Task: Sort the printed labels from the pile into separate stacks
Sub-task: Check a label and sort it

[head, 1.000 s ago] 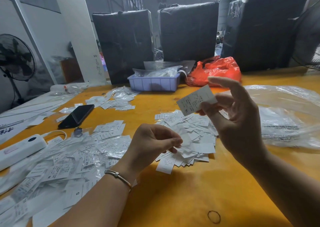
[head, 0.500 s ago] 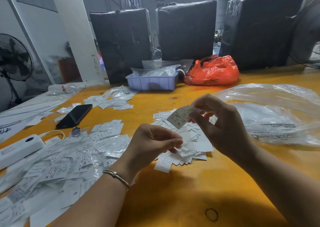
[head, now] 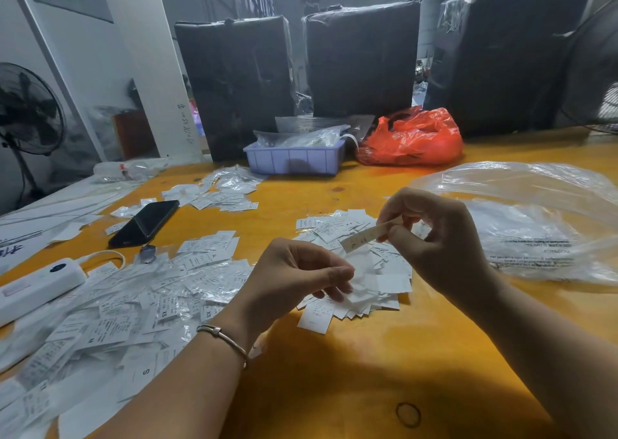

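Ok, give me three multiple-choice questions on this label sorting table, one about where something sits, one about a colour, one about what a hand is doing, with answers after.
1. Where does the black smartphone lie?
A. On the yellow tabletop, left of the middle pile of labels
B. Inside the tray
C. Under the red bag

2. What colour is the ribbed plastic tray at the far side?
A. Green
B. Pale lavender-blue
C. Black

3. What is the right hand doing?
A. Lying flat on the table
B. Pinching a single white printed label above the pile of white labels
C. Gripping the phone

Answers: 1 A, the phone rests on bare tabletop between label heaps. 2 B, its walls are pale lavender-blue, beside the crumpled red plastic bag. 3 B, thumb and fingers pinch one end of the label.
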Available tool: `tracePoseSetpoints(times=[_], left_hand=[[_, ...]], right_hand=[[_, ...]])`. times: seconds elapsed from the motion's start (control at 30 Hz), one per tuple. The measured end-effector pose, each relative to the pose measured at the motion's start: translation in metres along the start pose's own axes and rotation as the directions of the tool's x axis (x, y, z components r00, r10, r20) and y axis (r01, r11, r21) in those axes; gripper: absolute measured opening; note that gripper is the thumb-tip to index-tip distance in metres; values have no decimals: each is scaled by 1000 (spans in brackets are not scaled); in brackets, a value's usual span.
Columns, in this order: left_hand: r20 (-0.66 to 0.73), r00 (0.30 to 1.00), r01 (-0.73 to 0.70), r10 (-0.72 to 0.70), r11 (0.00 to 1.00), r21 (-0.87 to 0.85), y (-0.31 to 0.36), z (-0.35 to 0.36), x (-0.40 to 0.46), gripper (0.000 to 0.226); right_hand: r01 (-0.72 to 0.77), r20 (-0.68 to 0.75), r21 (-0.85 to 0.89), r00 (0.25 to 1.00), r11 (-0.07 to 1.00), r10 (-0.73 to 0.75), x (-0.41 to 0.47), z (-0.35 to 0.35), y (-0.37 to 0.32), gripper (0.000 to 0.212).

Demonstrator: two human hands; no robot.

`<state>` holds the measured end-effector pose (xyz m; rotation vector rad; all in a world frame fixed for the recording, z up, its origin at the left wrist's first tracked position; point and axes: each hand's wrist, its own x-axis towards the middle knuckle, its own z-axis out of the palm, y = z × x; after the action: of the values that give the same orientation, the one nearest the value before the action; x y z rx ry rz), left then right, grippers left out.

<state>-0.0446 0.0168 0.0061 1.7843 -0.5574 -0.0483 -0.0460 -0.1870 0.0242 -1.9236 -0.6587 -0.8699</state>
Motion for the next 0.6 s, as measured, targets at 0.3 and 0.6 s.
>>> tracePoseSetpoints(times=[0.3, 0.6], left_hand=[[-2, 1000, -7, 7, 998, 56, -1, 1, 0, 20], [32, 999, 23, -26, 996, 88, -1, 3, 1, 10]], right_hand=[[-25, 22, -115, 999, 993, 28, 0, 0, 5, 16], [9, 214, -198, 976, 980, 34, -3, 3, -2, 19]])
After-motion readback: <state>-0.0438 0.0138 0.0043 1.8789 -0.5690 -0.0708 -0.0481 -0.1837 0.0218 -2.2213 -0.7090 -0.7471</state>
